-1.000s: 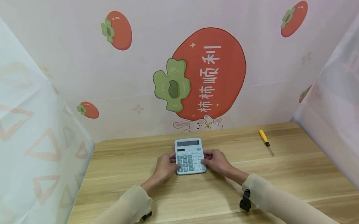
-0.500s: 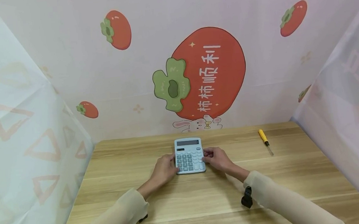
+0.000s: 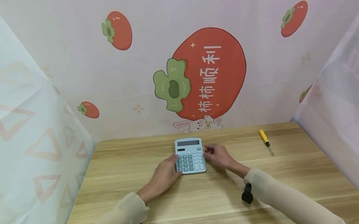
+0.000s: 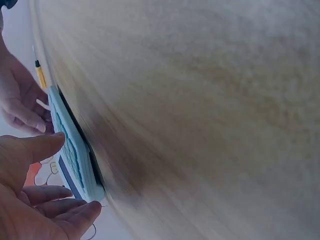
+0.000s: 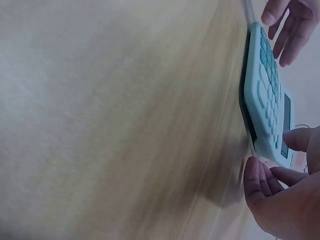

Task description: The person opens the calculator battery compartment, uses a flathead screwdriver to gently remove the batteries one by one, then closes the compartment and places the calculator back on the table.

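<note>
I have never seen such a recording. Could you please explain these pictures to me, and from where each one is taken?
There is no robot here, only a person's bare left hand and right hand. The wide picture comes from a camera worn on the head, looking forward and down. The two tilted close pictures come from cameras on the left and right wrists, each watching its own hand. On the wood-grained table lie a light blue calculator, between the hands, and a yellow-handled screwdriver, farther to the right. The hands flank the calculator, one on each side; neither plainly grips it, and exact contact is hard to tell.
</note>
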The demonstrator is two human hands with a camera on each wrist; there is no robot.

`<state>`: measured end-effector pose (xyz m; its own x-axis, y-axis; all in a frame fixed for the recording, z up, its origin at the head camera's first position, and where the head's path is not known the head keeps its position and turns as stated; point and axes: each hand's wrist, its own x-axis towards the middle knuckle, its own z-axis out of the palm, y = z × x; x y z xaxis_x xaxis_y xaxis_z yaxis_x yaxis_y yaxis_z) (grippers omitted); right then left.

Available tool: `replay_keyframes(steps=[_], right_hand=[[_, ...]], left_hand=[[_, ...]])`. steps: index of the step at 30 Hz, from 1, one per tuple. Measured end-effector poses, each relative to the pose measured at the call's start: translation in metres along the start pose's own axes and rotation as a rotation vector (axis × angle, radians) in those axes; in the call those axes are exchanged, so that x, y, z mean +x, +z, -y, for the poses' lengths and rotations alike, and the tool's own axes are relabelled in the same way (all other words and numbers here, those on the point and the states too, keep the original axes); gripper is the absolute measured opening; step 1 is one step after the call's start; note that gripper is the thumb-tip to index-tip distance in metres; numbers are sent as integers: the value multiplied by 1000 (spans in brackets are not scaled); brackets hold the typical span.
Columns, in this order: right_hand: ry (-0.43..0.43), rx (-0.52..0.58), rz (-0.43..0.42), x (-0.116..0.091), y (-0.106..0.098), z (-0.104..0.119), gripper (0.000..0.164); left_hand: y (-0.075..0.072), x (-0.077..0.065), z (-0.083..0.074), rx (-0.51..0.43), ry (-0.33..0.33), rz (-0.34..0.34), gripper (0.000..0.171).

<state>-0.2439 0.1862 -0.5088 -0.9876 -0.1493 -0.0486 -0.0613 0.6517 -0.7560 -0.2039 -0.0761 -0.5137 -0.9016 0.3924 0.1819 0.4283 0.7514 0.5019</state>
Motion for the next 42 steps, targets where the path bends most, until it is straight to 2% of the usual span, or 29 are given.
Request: replay_keyframes(steps=[5,10,15,25,32,42], right_hand=[[-27,0,-8,6,-5,1,46],[-76,-23,-19,15,-8,0,43],[-79,-28,-14,25,-12,3,42],[-97,-47,-2,41,-13,10,42],[-117,-64,3,51,-10,14,42],[-103,-91,27,62,-2,11,27]], left_hand=[[0,-3,-6,77,9,23,68],[2,-5,-6,152,45,40,69],[3,-5,-7,218,80,42,69],[5,-6,-7,279,93,58,66],[7,-5,-8,283,84,73,65],[11,-2,-7,309,115,43,59]])
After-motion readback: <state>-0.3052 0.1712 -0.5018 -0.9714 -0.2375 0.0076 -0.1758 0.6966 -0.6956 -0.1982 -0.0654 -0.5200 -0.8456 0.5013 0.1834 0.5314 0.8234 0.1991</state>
